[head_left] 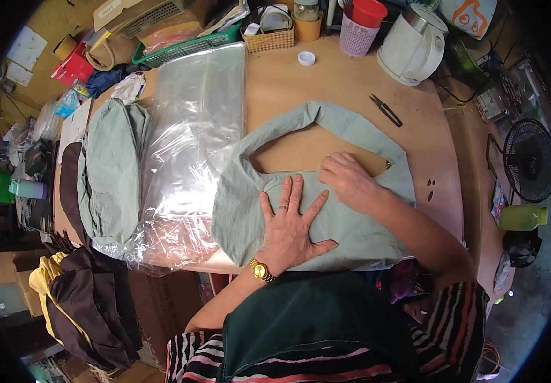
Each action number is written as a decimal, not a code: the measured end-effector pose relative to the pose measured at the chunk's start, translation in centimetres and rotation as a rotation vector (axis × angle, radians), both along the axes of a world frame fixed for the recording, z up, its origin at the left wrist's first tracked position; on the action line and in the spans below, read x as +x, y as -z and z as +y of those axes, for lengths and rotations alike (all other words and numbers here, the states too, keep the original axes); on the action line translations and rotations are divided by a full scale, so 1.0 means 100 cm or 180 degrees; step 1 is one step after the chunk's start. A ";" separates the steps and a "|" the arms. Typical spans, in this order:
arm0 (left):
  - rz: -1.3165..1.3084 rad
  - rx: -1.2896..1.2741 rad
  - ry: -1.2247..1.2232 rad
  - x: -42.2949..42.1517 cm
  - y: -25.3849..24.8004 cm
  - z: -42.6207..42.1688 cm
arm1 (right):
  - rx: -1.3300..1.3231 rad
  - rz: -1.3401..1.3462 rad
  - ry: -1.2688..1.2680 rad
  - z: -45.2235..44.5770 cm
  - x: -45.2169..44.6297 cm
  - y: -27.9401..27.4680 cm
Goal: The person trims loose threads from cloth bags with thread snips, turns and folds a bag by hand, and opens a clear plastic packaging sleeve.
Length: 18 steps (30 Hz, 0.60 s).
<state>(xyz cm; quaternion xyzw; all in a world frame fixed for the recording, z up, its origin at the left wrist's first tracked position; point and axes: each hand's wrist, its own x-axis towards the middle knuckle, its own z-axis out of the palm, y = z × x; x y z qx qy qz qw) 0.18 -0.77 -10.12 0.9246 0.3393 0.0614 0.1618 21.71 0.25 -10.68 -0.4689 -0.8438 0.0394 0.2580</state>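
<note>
A pale green fabric bag lies flat on the table, its wide strap looping away from me. My left hand rests on the bag's body with fingers spread and a gold watch at the wrist. At the bag's top edge, right of the left hand, my right hand has its fingers curled together in a pinch. What lies between those fingertips is too small to make out. A small metal piece shows on the bag's opening, to the right of the right hand.
Clear plastic sheets lie left of the bag, beside more folded green fabric. Black thread snips and a white cap lie beyond it. A white kettle, a pink cup and baskets line the back.
</note>
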 end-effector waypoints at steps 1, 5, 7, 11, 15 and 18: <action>0.0008 0.0011 0.0003 -0.001 0.000 0.001 | -0.0029 0.0010 0.0010 -0.003 0.004 -0.002; 0.0054 0.0012 -0.0036 0.002 -0.001 0.002 | -0.0097 -0.0185 0.0153 0.001 -0.004 -0.004; 0.0060 0.0020 -0.0117 0.004 -0.001 0.001 | -0.0088 -0.0094 0.0223 0.008 -0.007 -0.004; 0.0092 0.0028 -0.0004 0.000 -0.002 -0.002 | -0.0155 -0.0150 0.0245 0.000 -0.002 -0.005; 0.0238 0.0047 0.0171 -0.002 -0.005 -0.005 | -0.0190 -0.0329 0.0069 0.004 -0.019 -0.002; 0.0293 0.0029 0.0114 -0.003 -0.004 -0.005 | -0.0187 -0.0075 -0.0004 0.006 -0.019 -0.003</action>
